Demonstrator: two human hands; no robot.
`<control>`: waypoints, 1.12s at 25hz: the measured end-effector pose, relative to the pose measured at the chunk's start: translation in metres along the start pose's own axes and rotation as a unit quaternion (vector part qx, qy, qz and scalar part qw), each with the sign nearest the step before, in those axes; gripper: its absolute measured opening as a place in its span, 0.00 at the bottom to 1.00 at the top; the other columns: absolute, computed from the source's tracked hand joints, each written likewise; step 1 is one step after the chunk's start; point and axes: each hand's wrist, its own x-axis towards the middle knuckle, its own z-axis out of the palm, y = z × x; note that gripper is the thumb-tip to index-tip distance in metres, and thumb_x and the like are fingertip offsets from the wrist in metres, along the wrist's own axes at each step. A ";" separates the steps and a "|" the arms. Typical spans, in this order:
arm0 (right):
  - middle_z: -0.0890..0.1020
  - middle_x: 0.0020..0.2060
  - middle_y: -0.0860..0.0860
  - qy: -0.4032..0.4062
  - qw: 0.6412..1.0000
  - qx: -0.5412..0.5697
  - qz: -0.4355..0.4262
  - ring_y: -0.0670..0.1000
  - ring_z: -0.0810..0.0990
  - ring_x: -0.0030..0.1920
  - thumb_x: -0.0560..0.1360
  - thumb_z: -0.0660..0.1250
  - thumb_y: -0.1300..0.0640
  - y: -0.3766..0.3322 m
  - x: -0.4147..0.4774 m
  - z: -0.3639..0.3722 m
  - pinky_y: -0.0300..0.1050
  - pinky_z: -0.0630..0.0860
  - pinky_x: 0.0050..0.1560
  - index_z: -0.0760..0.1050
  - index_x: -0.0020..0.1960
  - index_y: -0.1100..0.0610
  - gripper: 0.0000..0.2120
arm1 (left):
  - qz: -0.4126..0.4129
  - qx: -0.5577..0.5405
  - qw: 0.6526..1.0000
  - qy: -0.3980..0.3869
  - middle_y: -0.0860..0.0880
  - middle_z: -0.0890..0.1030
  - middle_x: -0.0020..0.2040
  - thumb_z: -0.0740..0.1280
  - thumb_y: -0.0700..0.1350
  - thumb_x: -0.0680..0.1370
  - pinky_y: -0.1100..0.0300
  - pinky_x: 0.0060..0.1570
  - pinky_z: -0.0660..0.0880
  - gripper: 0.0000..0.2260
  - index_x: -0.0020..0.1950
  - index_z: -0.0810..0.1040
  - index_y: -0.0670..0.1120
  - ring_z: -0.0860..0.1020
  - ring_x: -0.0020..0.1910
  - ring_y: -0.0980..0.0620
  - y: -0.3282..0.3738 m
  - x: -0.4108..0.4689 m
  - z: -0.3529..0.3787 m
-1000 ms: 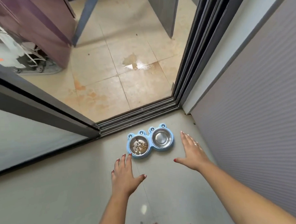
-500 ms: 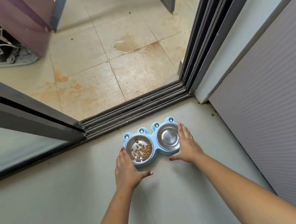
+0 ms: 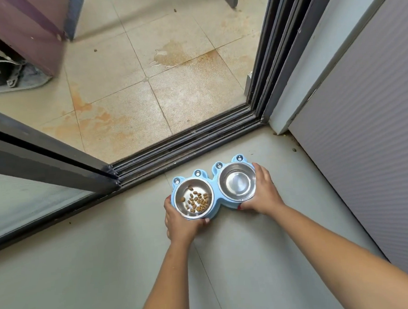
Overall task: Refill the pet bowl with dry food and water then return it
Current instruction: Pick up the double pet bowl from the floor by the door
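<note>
A light-blue double pet bowl (image 3: 216, 199) with frog-eye knobs sits low over the grey floor near a sliding-door track. Its left steel dish (image 3: 193, 198) holds a thin scatter of brown kibble; its right steel dish (image 3: 237, 181) looks empty and dry. My left hand (image 3: 181, 223) grips the holder's left end, thumb curled under the near rim. My right hand (image 3: 263, 193) clasps the right end, fingers along the far side. Whether the bowl touches the floor I cannot tell.
The dark sliding-door track (image 3: 186, 143) runs just beyond the bowl, with the door panel (image 3: 39, 148) at left. Stained beige tiles (image 3: 147, 86) lie past it. A grey ribbed wall (image 3: 362, 134) stands close on the right. A dark cabinet (image 3: 24, 29) is far left.
My hands went from hovering apart before the bowl to gripping its two ends. The view has closed in on the bowl.
</note>
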 end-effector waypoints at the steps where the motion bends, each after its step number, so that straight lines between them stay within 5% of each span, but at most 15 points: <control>1: 0.56 0.75 0.52 0.003 1.000 0.012 0.003 0.55 0.65 0.72 0.53 0.83 0.55 -0.002 -0.006 -0.003 0.47 0.65 0.69 0.51 0.76 0.52 0.61 | 0.008 -0.006 1.000 -0.004 0.48 0.72 0.66 0.83 0.42 0.54 0.45 0.63 0.70 0.52 0.70 0.57 0.53 0.69 0.66 0.43 0.004 -0.004 -0.005; 9: 0.54 0.75 0.51 0.028 0.998 0.050 0.000 0.54 0.62 0.73 0.53 0.83 0.56 -0.064 -0.089 -0.087 0.43 0.62 0.67 0.50 0.77 0.51 0.62 | 0.058 -0.038 0.997 -0.025 0.52 0.70 0.60 0.83 0.38 0.54 0.55 0.57 0.71 0.51 0.70 0.59 0.53 0.72 0.61 0.47 0.078 -0.096 -0.080; 18: 0.54 0.76 0.52 0.099 0.992 0.079 -0.010 0.50 0.57 0.75 0.52 0.83 0.56 -0.217 -0.261 -0.301 0.38 0.57 0.65 0.47 0.77 0.52 0.64 | 0.147 -0.048 0.987 -0.051 0.54 0.69 0.61 0.83 0.40 0.54 0.58 0.56 0.69 0.50 0.69 0.59 0.52 0.70 0.59 0.52 0.267 -0.275 -0.237; 22: 0.56 0.76 0.54 0.158 0.984 0.077 -0.038 0.49 0.55 0.75 0.53 0.83 0.56 -0.288 -0.345 -0.387 0.34 0.54 0.65 0.47 0.78 0.55 0.64 | 0.201 -0.064 0.975 -0.072 0.51 0.72 0.65 0.83 0.40 0.55 0.52 0.61 0.72 0.50 0.69 0.59 0.52 0.72 0.63 0.49 0.341 -0.353 -0.311; 28: 0.57 0.76 0.53 0.235 0.968 0.074 -0.049 0.47 0.56 0.74 0.52 0.84 0.53 -0.363 -0.455 -0.481 0.28 0.51 0.61 0.48 0.78 0.55 0.65 | 0.291 -0.075 0.948 -0.107 0.63 0.73 0.56 0.81 0.47 0.49 0.73 0.46 0.68 0.47 0.63 0.61 0.60 0.74 0.56 0.58 0.425 -0.443 -0.409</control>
